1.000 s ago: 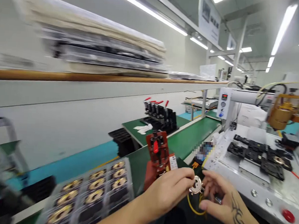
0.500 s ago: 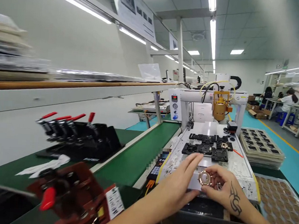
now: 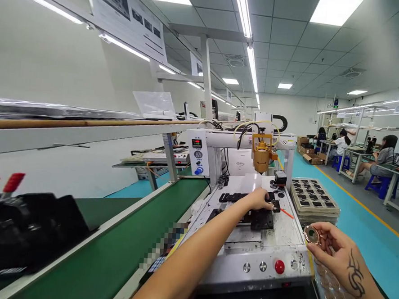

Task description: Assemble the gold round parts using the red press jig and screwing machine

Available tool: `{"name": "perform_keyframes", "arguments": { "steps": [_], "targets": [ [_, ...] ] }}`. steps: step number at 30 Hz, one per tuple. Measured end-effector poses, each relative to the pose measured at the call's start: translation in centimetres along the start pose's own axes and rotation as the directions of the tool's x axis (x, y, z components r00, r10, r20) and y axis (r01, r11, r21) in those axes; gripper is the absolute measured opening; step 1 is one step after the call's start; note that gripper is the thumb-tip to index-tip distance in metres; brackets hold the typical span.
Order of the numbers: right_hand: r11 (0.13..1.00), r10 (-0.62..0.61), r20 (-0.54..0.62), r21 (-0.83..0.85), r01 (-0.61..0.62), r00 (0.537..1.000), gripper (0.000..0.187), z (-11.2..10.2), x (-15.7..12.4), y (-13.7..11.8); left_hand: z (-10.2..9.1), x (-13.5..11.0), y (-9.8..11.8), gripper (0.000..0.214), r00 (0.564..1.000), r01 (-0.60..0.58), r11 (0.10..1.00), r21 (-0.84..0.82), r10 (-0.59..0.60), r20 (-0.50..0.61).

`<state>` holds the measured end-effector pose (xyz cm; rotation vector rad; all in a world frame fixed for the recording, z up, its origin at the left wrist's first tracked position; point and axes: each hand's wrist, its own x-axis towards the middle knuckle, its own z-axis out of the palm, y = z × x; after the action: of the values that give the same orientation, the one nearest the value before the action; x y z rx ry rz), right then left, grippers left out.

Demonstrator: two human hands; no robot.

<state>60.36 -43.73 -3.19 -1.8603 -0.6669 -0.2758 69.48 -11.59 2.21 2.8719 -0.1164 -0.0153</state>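
– Your left hand [image 3: 260,199] has gone from beside the round piece to out over the white machine [image 3: 219,268]; your right hand [image 3: 340,255] now has the piece off the machine's front right corner, and your view has swung round

– And your fingers, how do they stand?

– Right: thumb and forefinger pinching the copper-coloured round piece [image 3: 312,235] near its edge, the rest curled behind. Left: fingers bent down at the black fixture [image 3: 262,220]; whether they have closed on anything, cannot tell, the tips are too small and hidden

– Your piece, any guess at handling?

– Likely light, judging by your two-finger carry. Rim looks hard and stiff, probably metal, so little give for you to squeeze. Shiny, so expect it slick. Its middle looks the tender part, apt to smudge or scratch

– Best hold for you, then?

– Rim, opposite sides, much as you have it. Pads off the centre face. Pinch firm, not hard: a smooth edge could roll out of your fingers, and a drop might mark it on the machine's hard corner
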Motion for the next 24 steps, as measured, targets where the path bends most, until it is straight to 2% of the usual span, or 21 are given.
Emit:
{"name": "perform_keyframes", "arguments": {
  "steps": [4, 8, 13, 17, 20, 24],
  "targets": [
    [0.998, 0.039, 0.011, -0.045, -0.039, 0.999, 0.045, -1.4, 1.0, 1.6, -0.7, 2.0, -0.2, 0.029, 0.984, 0.025, 0.998, 0.06, -0.035, 0.177],
    [0.996, -0.001, 0.006, 0.084, 0.001, 1.0, 0.048, 0.8, 4.5, 3.1, -0.6, 2.8, 0.9, 0.029, 0.979, 0.036, 0.996, 0.085, -0.052, 0.196],
    [0.996, -0.06, 0.098, 0.07, 0.053, 0.993, 0.042, 5.0, 9.6, 4.6, -0.6, 1.0, 1.6, 0.029, 1.0, -0.005, 1.0, -0.027, 0.006, 0.013],
    [0.996, -0.093, 0.252, 0.01, 0.094, 0.963, 0.034, 7.5, 13.4, 4.7, -2.5, -2.2, 1.2, 0.024, 0.975, -0.118, 0.977, -0.18, 0.079, -0.209],
    [0.993, -0.081, 0.401, -0.046, 0.109, 0.912, 0.028, 9.3, 16.2, 4.8, -4.4, -5.5, 1.0, 0.024, 0.935, -0.209, 0.94, -0.271, 0.111, -0.337],
    [0.985, -0.048, 0.581, -0.108, 0.135, 0.812, 0.028, 10.9, 19.0, 5.4, -6.0, -11.4, 0.8, 0.021, 0.905, -0.255, 0.91, -0.326, 0.106, -0.411]
  ]
}}
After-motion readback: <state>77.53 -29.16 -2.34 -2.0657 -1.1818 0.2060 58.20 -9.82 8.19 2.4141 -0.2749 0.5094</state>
